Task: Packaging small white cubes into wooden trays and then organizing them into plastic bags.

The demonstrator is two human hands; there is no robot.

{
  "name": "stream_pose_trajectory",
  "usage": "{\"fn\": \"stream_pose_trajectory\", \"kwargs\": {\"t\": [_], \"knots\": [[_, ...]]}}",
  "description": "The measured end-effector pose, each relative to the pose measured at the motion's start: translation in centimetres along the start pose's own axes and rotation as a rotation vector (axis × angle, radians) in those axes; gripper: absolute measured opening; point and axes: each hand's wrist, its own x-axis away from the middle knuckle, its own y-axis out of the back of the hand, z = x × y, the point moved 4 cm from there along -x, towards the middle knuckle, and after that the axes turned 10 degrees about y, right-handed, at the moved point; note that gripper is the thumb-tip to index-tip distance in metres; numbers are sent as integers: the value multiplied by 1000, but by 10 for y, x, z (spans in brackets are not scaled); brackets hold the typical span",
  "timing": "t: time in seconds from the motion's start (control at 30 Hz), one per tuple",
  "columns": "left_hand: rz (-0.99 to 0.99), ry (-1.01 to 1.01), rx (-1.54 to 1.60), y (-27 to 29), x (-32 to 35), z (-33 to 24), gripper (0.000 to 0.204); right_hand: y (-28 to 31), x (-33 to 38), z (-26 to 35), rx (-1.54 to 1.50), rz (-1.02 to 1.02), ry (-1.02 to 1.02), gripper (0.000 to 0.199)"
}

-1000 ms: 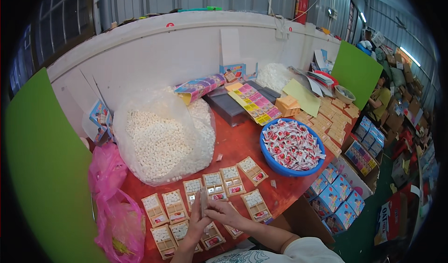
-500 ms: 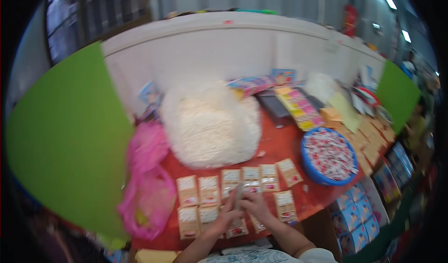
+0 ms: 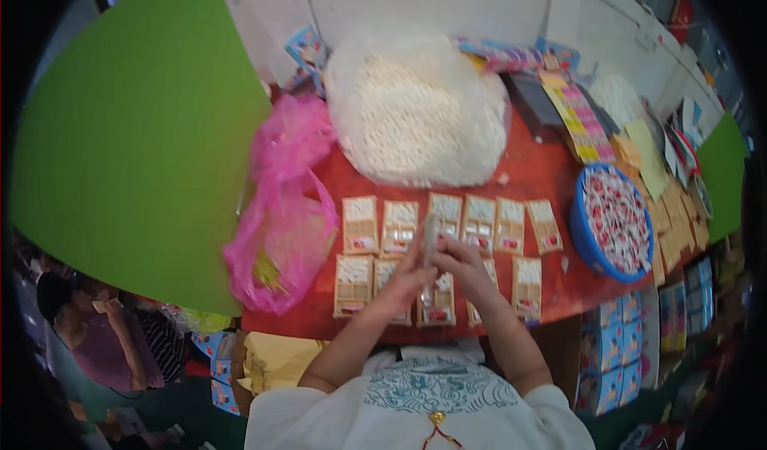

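Both left hand [image 3: 409, 276] and right hand [image 3: 466, 263] curl closed around a pale strip [image 3: 431, 236], upright over the trays [image 3: 349, 292]; I judge a loosened grip could drop it, jolting white pieces [image 3: 354, 268] onto the table [image 3: 531, 178].

Grips a thin pale object [image 3: 430, 236] edge-on between left hand [image 3: 409, 277] and right hand [image 3: 463, 259], over small tan trays [image 3: 350, 291] on a red table [image 3: 529, 162]. Has a clear bag [image 3: 489, 142] of white pieces [image 3: 409, 118] at twelve o'clock from the hands, a blue basin [image 3: 582, 238] of red-and-white packets [image 3: 613, 218] between two and three, a pink bag [image 3: 289, 140] near ten, a green panel [image 3: 136, 154] beyond.
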Motion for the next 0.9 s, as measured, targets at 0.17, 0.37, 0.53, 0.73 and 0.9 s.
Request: {"fn": "stream_pose_trajectory", "kwargs": {"t": [0.17,0.37,0.53,0.73,0.9], "knots": [[-26,78,89,2,-8,5,93,11,-4,-7,-40,4,27,12],[-36,75,63,-3,-16,11,93,17,-1,4,-58,-28,68,13],[-26,41,-12,2,-16,24,77,32,10,-24,-34,-57,-10,18],[20,54,6,-5,-9,25,83,29,21,-30,-43,-14,67,14],[-17,94,40,2,-20,29,85,39,15,-30,-67,-27,48,17]]}}
